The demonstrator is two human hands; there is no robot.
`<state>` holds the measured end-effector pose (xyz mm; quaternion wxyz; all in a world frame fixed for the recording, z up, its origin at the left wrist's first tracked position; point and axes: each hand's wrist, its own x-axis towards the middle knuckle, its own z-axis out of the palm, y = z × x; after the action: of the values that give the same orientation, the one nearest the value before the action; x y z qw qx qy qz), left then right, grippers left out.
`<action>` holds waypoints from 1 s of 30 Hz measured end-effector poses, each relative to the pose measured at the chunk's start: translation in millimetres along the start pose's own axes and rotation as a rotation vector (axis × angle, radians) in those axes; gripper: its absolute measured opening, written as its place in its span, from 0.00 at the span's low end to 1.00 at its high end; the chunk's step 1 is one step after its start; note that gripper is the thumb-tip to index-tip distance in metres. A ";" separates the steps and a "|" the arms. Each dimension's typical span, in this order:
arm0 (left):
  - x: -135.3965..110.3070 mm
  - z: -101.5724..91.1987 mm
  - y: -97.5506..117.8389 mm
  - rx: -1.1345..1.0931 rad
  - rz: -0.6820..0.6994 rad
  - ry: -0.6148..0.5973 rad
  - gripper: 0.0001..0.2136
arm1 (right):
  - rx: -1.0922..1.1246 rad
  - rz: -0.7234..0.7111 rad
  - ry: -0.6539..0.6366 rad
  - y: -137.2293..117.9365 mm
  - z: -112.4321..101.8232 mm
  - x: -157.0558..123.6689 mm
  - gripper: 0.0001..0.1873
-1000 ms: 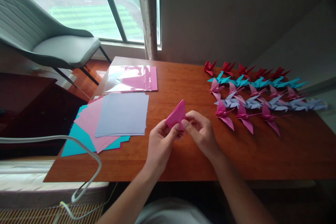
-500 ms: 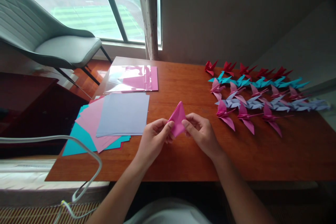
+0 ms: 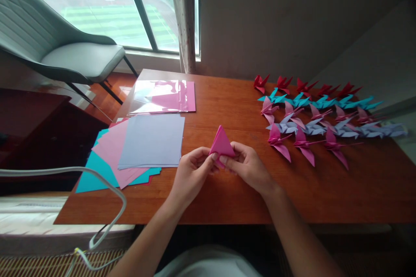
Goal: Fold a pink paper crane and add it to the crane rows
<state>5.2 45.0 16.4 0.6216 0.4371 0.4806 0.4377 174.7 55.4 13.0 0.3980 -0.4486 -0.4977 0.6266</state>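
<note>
A folded piece of pink origami paper [image 3: 221, 142] is held up over the table between both hands, its point upward. My left hand [image 3: 196, 166] pinches its lower left part, thumb in front and fingers behind. On the lower right, my right hand [image 3: 246, 163] grips it too, the thumb pressed across the front near the other thumb. The fingertips behind the paper are partly hidden. Rows of folded paper cranes stand to the right, the nearest a magenta crane [image 3: 276, 139].
Loose coloured sheets lie at the left, topped by a pale lavender sheet [image 3: 152, 142]. Behind them is a clear plastic packet [image 3: 159, 95] of pink paper. A white cable [image 3: 110, 184] loops past the left edge of the wooden table [image 3: 227, 199]. A grey chair [image 3: 84, 60] stands by the window.
The pink paper has turned slightly and now shows a triangular face with a wide lower edge. My right thumb has moved left and down across its front.
</note>
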 end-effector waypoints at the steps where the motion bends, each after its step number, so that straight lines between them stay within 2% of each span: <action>1: 0.0 -0.1 -0.2 -0.003 0.000 0.009 0.14 | -0.004 0.002 0.007 0.3 -0.4 0.1 0.17; 7: 1.0 -0.7 -1.6 -0.036 0.004 0.015 0.12 | -0.030 -0.032 0.071 2.6 -1.9 -0.3 0.17; 13: 2.3 -0.4 -7.1 -0.074 -0.022 -0.070 0.10 | -0.104 -0.022 0.070 1.1 -2.0 -1.9 0.18; 17: 1.7 -1.3 -9.0 0.011 -0.045 -0.154 0.07 | -0.235 -0.089 0.135 3.4 -2.4 -1.6 0.18; 21: 0.9 -2.0 -6.6 0.017 -0.044 -0.228 0.07 | -0.276 -0.146 0.163 5.8 -2.3 -1.3 0.16; 23: 0.7 -2.0 -5.3 0.010 -0.036 -0.212 0.08 | -0.278 -0.140 0.155 5.2 -2.4 -1.7 0.17; 26: 1.1 -2.0 -3.6 -0.014 -0.018 -0.121 0.10 | -0.299 -0.126 0.111 2.8 -3.0 -2.9 0.17; 30: 1.7 -2.7 -2.3 -0.059 0.009 0.011 0.11 | -0.386 -0.106 -0.047 -0.5 -3.5 -4.6 0.16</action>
<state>3.1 46.5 13.4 0.6297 0.4182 0.4687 0.4571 179.4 52.1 13.9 0.3252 -0.4750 -0.6406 0.5081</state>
